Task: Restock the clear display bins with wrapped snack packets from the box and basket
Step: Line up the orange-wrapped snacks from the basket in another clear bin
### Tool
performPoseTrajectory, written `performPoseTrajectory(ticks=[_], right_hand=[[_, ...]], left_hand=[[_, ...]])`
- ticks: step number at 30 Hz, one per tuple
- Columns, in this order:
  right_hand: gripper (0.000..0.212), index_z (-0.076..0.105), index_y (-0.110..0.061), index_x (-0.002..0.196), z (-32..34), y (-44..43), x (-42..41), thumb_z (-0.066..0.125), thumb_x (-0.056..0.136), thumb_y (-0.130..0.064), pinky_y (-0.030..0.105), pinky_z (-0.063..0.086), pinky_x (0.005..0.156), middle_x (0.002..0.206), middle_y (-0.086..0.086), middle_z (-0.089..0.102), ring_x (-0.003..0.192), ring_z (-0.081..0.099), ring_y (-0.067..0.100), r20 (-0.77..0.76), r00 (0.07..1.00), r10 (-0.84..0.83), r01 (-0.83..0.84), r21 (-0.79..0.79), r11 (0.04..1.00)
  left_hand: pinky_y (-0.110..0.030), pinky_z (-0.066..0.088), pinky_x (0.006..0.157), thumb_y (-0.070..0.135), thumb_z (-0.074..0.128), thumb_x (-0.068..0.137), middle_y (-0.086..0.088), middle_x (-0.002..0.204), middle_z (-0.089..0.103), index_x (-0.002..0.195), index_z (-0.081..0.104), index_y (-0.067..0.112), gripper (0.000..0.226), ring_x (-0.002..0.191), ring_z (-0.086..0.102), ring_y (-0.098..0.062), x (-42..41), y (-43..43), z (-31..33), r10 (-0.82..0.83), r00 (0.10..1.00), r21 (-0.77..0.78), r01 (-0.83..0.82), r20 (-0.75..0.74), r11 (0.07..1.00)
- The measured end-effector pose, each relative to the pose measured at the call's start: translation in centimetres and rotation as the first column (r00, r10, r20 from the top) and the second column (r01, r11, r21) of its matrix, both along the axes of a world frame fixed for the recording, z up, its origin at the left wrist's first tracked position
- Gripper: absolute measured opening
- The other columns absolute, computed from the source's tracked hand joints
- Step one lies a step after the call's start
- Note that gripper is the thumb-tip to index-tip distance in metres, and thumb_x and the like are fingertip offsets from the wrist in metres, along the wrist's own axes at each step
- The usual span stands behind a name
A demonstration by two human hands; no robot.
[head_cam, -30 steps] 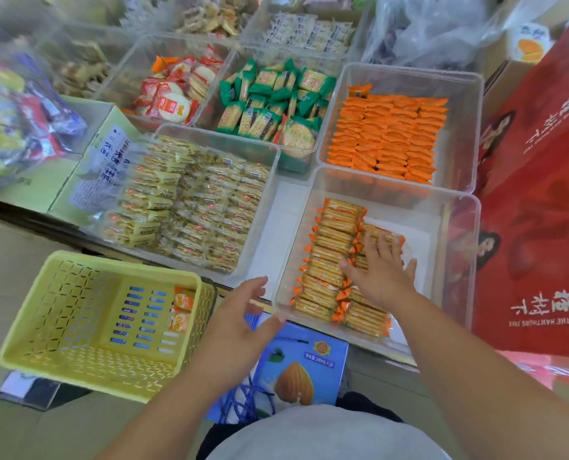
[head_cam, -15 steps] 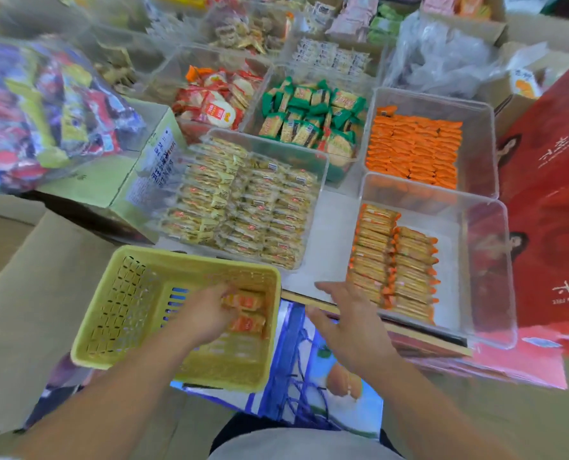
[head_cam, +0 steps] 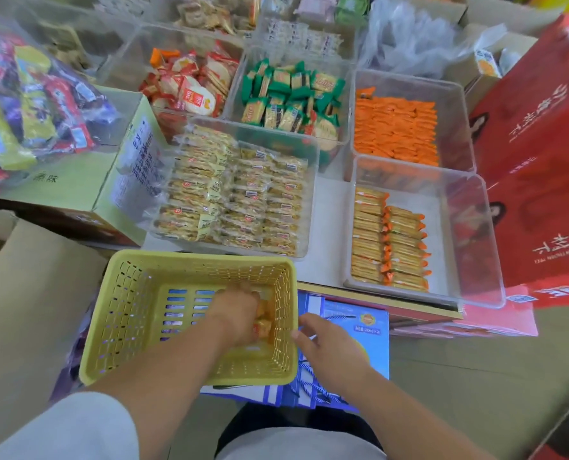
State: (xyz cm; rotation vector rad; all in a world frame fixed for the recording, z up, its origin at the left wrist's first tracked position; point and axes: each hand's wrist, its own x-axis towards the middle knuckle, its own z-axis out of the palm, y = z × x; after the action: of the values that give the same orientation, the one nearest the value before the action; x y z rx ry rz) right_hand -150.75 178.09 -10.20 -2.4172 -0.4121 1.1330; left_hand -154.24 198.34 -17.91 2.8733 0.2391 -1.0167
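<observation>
My left hand (head_cam: 238,313) is down inside the yellow basket (head_cam: 137,313) at lower centre, fingers curled over the orange-wrapped packets (head_cam: 264,323) in its right corner; my knuckles hide most of them, so I cannot tell how many are left or whether I truly grip one. My right hand (head_cam: 334,351) hovers just beside the basket's right wall, fingers loosely spread and holding nothing, above a blue carton (head_cam: 359,327) whose lower part my arm covers.

The clear bin (head_cam: 469,260) at right centre holds two neat rows of orange-ended snack packets (head_cam: 387,242) along its left side, with its right half bare. Behind it, another bin carries flat orange packets (head_cam: 396,131). The centre bin (head_cam: 311,194) is filled with pale yellow wrapped biscuits (head_cam: 236,194). Further up sit green-wrapped packets (head_cam: 289,96) and red-and-white ones (head_cam: 190,84), each in its own bin.

The top row of bins is blurred and cut off. A red box (head_cam: 542,144) fills the right edge, a bag of mixed sweets (head_cam: 27,104) the upper left.
</observation>
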Motion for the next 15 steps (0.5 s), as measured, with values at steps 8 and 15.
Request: performPoseTrajectory(ticks=[8, 15], right_hand=[[0.026, 0.056, -0.044, 0.118, -0.6, -0.2, -0.4, 0.043, 0.101, -0.058, 0.016, 0.034, 0.056, 0.096, -0.030, 0.058, 0.077, 0.056, -0.012, 0.010, 1.000, -0.017, 0.018, -0.031, 0.999], [0.018, 0.056, -0.047, 0.112, -0.7, -0.1, -0.2, 0.044, 0.102, -0.055, 0.017, 0.037, 0.056, 0.089, -0.035, 0.058, 0.075, 0.060, -0.008, -0.010, 1.000, -0.023, 0.023, -0.003, 1.000]], left_hand=[[-0.043, 0.044, 0.097, 0.059, 0.066, 0.083, -0.003, 0.125, 0.061, 0.128, 0.057, 0.024, 0.058, 0.117, 0.058, -0.026, -0.8, 0.2, -1.6, -0.053, 0.994, -0.039, 0.050, -0.099, 0.998], [-0.034, 0.055, 0.084, 0.041, 0.080, 0.080, 0.001, 0.113, 0.065, 0.118, 0.064, 0.021, 0.046, 0.099, 0.062, -0.019, -1.4, 1.2, -2.0, 0.137, 0.967, -0.251, -0.190, -0.215, 0.949]])
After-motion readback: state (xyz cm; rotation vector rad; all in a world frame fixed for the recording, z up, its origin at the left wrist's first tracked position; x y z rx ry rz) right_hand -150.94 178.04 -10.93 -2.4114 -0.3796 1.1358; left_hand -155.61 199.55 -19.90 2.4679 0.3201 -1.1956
